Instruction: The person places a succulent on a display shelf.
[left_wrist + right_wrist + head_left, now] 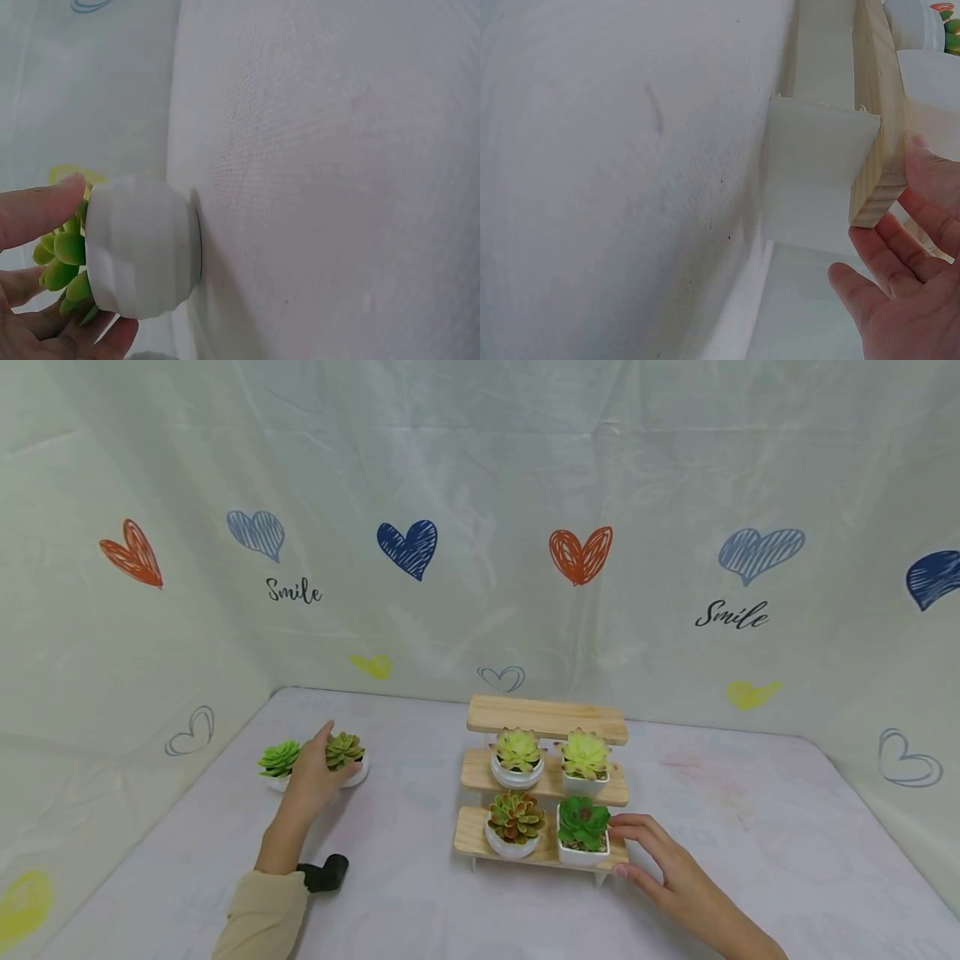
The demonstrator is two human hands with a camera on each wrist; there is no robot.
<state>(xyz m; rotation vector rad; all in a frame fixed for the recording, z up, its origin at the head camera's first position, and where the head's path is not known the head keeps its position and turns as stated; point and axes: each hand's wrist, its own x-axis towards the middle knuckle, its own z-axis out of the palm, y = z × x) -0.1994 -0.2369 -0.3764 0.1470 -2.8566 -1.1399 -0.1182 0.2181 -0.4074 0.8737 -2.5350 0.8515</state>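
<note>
My left hand (313, 777) is at the left of the table, its thumb and fingers curved around an olive-green succulent (344, 750) in a round white pot (142, 247). The pot stands on the table. Beside that wrist is a bright green potted succulent (280, 759), partly hidden. My right hand (667, 868) is at the right end of a three-tier wooden stand (480, 837). Its loosely bent fingers rest by the bottom board's end (881, 184) and a dark green succulent (583, 823) in a square white pot (583, 857).
A reddish-green succulent (516, 817) shares the bottom tier. On the middle tier stand two yellow-green succulents, one in a round pot (517, 772) and one in a square pot (585, 783). A white sheet (495, 485) with printed hearts hangs behind the table.
</note>
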